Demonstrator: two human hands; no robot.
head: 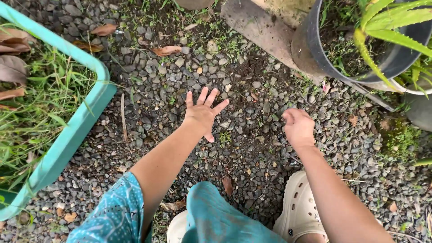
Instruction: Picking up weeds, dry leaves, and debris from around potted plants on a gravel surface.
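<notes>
We are outdoors, over a bed of grey gravel (171, 85) mixed with dark soil, thin weeds and a few dry leaves (166, 50). Along the left edge runs one teal tub (76, 130), its inside full of grass (40, 103) and brown leaves. At the top right stands one black pot (315, 49) with a long-leaved green plant (391, 22), resting against one wooden plank (256, 27); the rim of a second, pale pot (416, 90) shows behind it. One thin stick (123, 114) lies on the stones near the tub.

We count two hands. Our left hand (202, 114) hovers flat over the gravel, fingers spread wide apart, holding nothing. Our right hand (298, 126) is curled into a loose fist just above the stones; we cannot tell whether anything sits inside it. The two hands are near each other, with bare gravel between them.

Below, we see two cream clogs (299, 211), a teal trouser knee (216, 216) and one patterned sleeve (112, 216).
</notes>
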